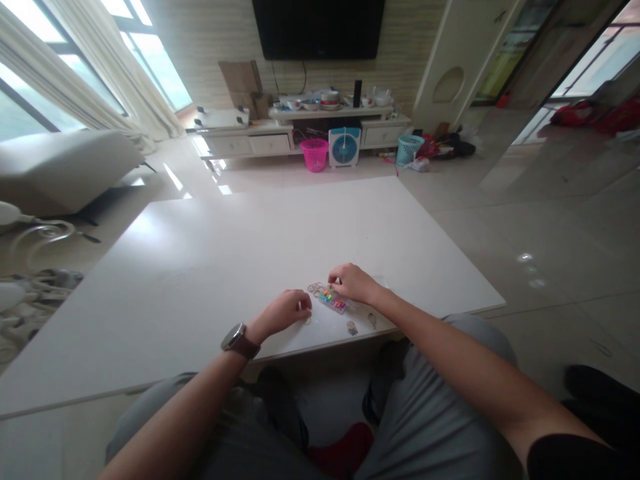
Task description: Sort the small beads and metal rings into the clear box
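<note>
A small clear box [333, 301] of brightly coloured little pieces, bead-like in size, lies near the table's front edge. My right hand [353, 283] is over its far side with fingertips pinched; what they hold is too small to make out. To the left of the box, my left hand [289, 308] rests low at the table with curled, closed fingers. A thin pale ring [308, 321] shows just under its fingertips; whether it is gripped I cannot tell. Several gold-coloured rings [315, 288] lie in a cluster beside the box's far left corner.
On the white table [240, 247], a small coloured charm [353, 327] and a metal clasp-like piece [372, 320] lie right of the box, near the front edge. Beyond the table are a pink basket [315, 156], a box fan [345, 147] and a low cabinet [227, 145].
</note>
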A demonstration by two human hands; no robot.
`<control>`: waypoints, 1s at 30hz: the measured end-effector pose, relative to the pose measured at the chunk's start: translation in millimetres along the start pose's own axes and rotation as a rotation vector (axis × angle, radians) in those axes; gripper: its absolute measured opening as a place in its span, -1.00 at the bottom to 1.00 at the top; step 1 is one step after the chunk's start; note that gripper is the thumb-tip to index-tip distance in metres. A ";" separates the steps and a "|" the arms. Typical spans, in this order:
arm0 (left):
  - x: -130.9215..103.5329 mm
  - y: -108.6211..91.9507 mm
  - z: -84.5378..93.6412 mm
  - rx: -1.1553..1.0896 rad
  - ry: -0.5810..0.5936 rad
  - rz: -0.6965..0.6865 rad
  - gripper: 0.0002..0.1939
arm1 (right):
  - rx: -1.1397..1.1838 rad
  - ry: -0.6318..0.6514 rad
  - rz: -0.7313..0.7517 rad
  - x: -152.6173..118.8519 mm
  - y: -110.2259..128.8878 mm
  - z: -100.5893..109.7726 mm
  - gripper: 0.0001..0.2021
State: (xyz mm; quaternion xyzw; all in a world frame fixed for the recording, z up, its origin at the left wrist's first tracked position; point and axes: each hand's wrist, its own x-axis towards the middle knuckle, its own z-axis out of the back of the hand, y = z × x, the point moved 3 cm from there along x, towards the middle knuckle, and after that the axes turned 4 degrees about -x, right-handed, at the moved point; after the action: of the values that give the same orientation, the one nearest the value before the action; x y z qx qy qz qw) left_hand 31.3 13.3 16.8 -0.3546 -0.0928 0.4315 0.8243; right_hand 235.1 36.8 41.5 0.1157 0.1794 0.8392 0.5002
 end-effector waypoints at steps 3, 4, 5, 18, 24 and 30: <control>-0.9 1.8 1.1 0.017 0.010 0.002 -0.90 | -0.050 -0.028 0.035 -1.0 -1.2 3.5 -0.79; -1.4 1.9 1.4 0.019 0.015 0.003 -0.91 | -0.064 -0.026 0.039 -1.4 -2.1 4.7 -0.79; -1.8 1.8 1.6 0.020 0.023 0.005 -0.91 | -0.078 -0.015 0.040 -2.0 -2.9 5.7 -0.78; -2.4 -1.2 -5.4 0.060 0.163 -0.012 -0.91 | -0.250 0.072 0.052 -11.7 4.4 15.8 -0.76; 0.5 -4.3 1.7 0.078 -0.029 -0.065 -0.86 | -0.235 0.083 0.016 -12.6 -2.3 14.3 -0.79; 10.8 4.7 -0.4 0.000 -0.280 -0.038 -0.82 | -0.176 0.146 -0.049 -14.0 -8.5 7.6 -0.72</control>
State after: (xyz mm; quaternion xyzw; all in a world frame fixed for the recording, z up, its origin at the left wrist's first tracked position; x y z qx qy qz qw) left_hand 35.1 23.3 11.7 -0.2891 -0.2138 0.4611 0.8112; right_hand 251.4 29.6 44.8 0.0055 0.1439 0.8454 0.5143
